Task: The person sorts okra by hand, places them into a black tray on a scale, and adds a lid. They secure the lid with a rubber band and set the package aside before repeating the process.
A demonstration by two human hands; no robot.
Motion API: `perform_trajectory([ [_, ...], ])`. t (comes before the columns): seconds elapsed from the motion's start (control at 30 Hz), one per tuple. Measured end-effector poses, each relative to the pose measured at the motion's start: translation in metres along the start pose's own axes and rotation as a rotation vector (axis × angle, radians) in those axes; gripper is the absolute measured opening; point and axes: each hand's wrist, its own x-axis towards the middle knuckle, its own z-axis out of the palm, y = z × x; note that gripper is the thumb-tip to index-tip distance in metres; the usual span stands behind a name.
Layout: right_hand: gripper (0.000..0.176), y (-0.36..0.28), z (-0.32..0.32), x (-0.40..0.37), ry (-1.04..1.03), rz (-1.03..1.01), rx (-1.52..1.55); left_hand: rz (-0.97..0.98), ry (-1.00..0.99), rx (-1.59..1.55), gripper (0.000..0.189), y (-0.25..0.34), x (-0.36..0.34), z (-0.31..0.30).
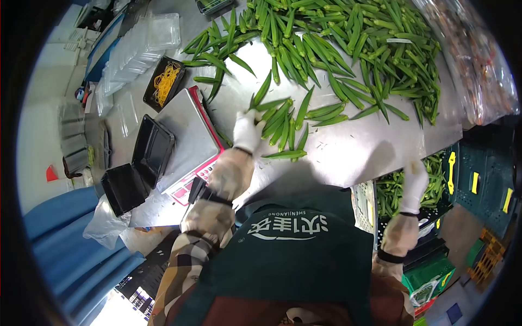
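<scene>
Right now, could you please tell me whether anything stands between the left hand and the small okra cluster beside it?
Nothing visible does: the gloved left hand is right at the edge of the okra cluster, its fingers appearing to touch the pods. The scale lies on the hand's other side, out of that path.

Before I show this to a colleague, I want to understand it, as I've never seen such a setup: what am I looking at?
There's no machine: a person works with two white-gloved hands. The one picture comes from a camera worn on the head, looking forward and down, so the apron shows below. On the metal table lie heaped okra, a scale, black trays and yellow bands. The left hand is at a small group of okra; whether it grips any is unclear. The right hand is over more okra in a crate; I can't tell whether it holds anything.
</scene>
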Motion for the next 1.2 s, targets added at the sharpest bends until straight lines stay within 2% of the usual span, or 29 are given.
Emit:
perform_trajectory([
  [0.03, 0.023, -0.014, 0.029, -0.005, -0.076, -0.102, 0.064, 0.049, -0.02, -0.017, 0.017, 0.006, 0.012, 0.008],
  [0.07, 0.021, -0.049, 0.049, -0.019, -0.151, -0.177, 0.286, 0.097, -0.04, -0.037, 0.018, 0.012, 0.024, 0.015],
  [0.13, 0.025, -0.131, 0.072, -0.042, -0.29, -0.794, 0.19, 0.143, -0.193, -0.111, 0.019, 0.019, 0.048, 0.019],
  [0.17, 0.032, -0.138, 0.107, -0.044, -0.347, -1.001, 0.241, 0.136, -0.169, -0.006, 0.017, 0.033, 0.05, 0.007],
  [0.2, 0.043, -0.15, 0.137, -0.065, -0.289, -1.075, 0.159, 0.238, -0.121, 0.078, 0.015, 0.045, 0.049, -0.011],
  [0.23, 0.056, -0.156, 0.16, -0.083, -0.286, -1.166, -0.051, 0.341, -0.073, 0.162, 0.013, 0.052, 0.046, -0.033],
  [0.27, 0.06, -0.153, 0.173, -0.08, -0.308, -1.151, -0.078, 0.443, -0.029, 0.247, 0.011, 0.05, 0.046, -0.05],
  [0.33, 0.07, -0.152, 0.194, -0.068, -0.362, -1.119, -0.125, 0.137, -0.159, 0.168, 0.015, 0.019, 0.049, -0.065],
  [0.37, 0.078, -0.143, 0.193, -0.058, -0.338, -1.132, -0.124, 0.075, -0.132, 0.074, 0.013, 0.012, 0.036, -0.071],
  [0.47, 0.075, -0.118, 0.188, -0.032, -0.278, -0.943, -0.158, -0.073, -0.209, 0.094, 0.016, -0.009, -0.009, -0.061],
  [0.5, 0.076, -0.111, 0.178, -0.02, -0.184, -0.936, -0.258, -0.068, -0.246, 0.215, 0.02, -0.006, -0.024, -0.053],
  [0.53, 0.08, -0.105, 0.169, -0.009, -0.18, -0.906, -0.264, -0.06, -0.281, 0.333, 0.023, -0.001, -0.037, -0.043],
  [0.63, 0.085, -0.12, 0.123, -0.009, -0.249, -0.759, -0.331, 0.014, -0.239, 0.389, 0.038, -0.023, -0.054, -0.009],
  [0.73, 0.086, -0.115, 0.123, -0.024, -0.214, -0.758, -0.019, -0.038, -0.263, 0.018, 0.033, 0.027, -0.056, -0.024],
  [0.77, 0.08, -0.123, 0.117, -0.037, -0.317, -0.716, 0.184, -0.146, -0.316, -0.417, 0.036, 0.04, -0.062, -0.02],
  [0.8, 0.074, -0.129, 0.119, -0.057, -0.428, -0.625, 0.504, -0.134, -0.367, -0.575, 0.035, 0.051, -0.069, -0.01],
  [0.87, 0.065, -0.148, 0.117, -0.089, -0.809, -0.084, 1.157, -0.099, -0.465, -0.888, 0.034, 0.076, -0.075, 0.007],
  [0.93, 0.066, -0.125, 0.111, -0.08, -0.76, -0.091, 0.872, 0.361, -0.448, -0.563, 0.031, 0.099, -0.072, 0.004],
  [0.97, 0.066, -0.107, 0.105, -0.073, -0.735, -0.089, 0.731, 0.394, -0.384, -0.503, 0.027, 0.103, -0.068, 0.005],
  [1.0, 0.064, -0.087, 0.086, -0.064, -0.688, 0.007, 0.875, 0.355, -0.303, -0.416, 0.027, 0.089, -0.06, 0.013],
  [1.03, 0.063, -0.058, 0.065, -0.054, -0.548, 0.171, 0.908, 0.315, -0.222, -0.329, 0.028, 0.073, -0.047, 0.018],
  [1.07, 0.066, -0.019, 0.045, -0.037, -0.396, 0.191, 0.483, 0.372, -0.122, -0.208, 0.03, 0.072, -0.029, 0.004],
  [1.1, 0.076, 0.046, 0.034, -0.024, -0.258, -0.083, -0.244, 0.335, -0.058, -0.163, 0.034, 0.055, -0.015, 0.007],
  [1.13, 0.086, 0.052, -0.002, -0.024, -0.261, 0.251, -0.36, 0.349, 0.004, -0.178, 0.035, 0.038, 0.001, 0.009],
  [1.17, 0.091, 0.061, -0.015, -0.023, -0.099, 0.194, -0.771, 0.32, 0.056, -0.198, 0.036, 0.019, 0.014, 0.018],
  [1.2, 0.087, 0.07, -0.021, -0.023, 0.004, 0.168, -0.668, 0.278, 0.032, -0.199, 0.038, 0.013, 0.031, 0.02],
])
